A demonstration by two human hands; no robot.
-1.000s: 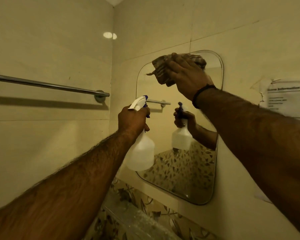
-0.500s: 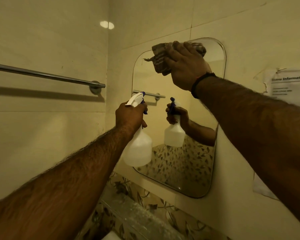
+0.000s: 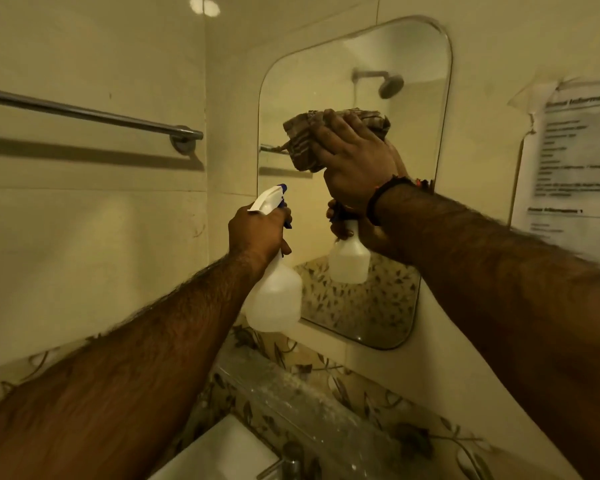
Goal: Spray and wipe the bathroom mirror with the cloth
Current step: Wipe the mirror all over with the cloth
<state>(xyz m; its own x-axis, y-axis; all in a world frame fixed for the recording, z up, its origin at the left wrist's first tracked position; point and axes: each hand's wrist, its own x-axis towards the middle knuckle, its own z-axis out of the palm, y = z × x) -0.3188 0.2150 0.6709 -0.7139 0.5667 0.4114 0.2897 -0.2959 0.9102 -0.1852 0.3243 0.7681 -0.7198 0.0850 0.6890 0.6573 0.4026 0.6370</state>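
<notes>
A rounded-corner mirror (image 3: 413, 64) hangs on the tiled wall ahead. My right hand (image 3: 355, 157) presses a brown striped cloth (image 3: 300, 142) flat against the glass, around the mirror's middle height. My left hand (image 3: 258, 232) grips the neck of a white spray bottle (image 3: 274, 296) with a blue trigger, held upright in front of the mirror's lower left corner, its nozzle toward the glass. The bottle and both hands show again as reflections in the mirror.
A chrome towel bar (image 3: 90, 114) runs along the left wall. A printed paper notice (image 3: 579, 161) is taped to the wall right of the mirror. Below are a glass shelf (image 3: 291, 393), a white sink (image 3: 222, 452) and a tap (image 3: 291, 459).
My right hand has dragged the cloth down from the mirror's top edge to its middle. The view has tilted down, bringing the sink into sight. The left hand keeps the bottle in place.
</notes>
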